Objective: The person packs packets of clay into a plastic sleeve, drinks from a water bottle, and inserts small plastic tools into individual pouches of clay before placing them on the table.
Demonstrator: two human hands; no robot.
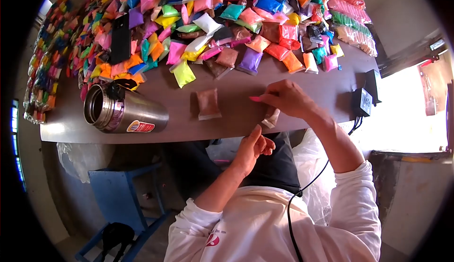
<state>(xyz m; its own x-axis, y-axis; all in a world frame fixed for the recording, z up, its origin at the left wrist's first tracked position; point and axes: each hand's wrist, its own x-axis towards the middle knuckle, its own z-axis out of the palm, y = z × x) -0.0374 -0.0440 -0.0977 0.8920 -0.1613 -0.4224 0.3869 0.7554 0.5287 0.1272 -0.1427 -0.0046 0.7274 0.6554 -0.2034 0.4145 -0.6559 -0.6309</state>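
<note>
My right hand (287,100) is over the table with thumb and fingertips pinched together. A small bright pink piece (256,98) sticks out of that pinch to the left; its kind is too small to make out. Just below this hand lies a brown packet (271,118) in clear wrap, partly covered by the hand. My left hand (254,149) is at the table's front edge, fingers loosely curled and thumb apart, with nothing visible in it. Another brown packet (208,104) lies flat on the table, left of both hands and touched by neither.
A heap of colourful small packets (231,11) covers the table's (184,132) back and left. An open steel flask (146,112) lies at front left. A dark phone (120,39) rests on the heap. A black box with cables (362,102) is at right; a blue chair (118,198) stands below.
</note>
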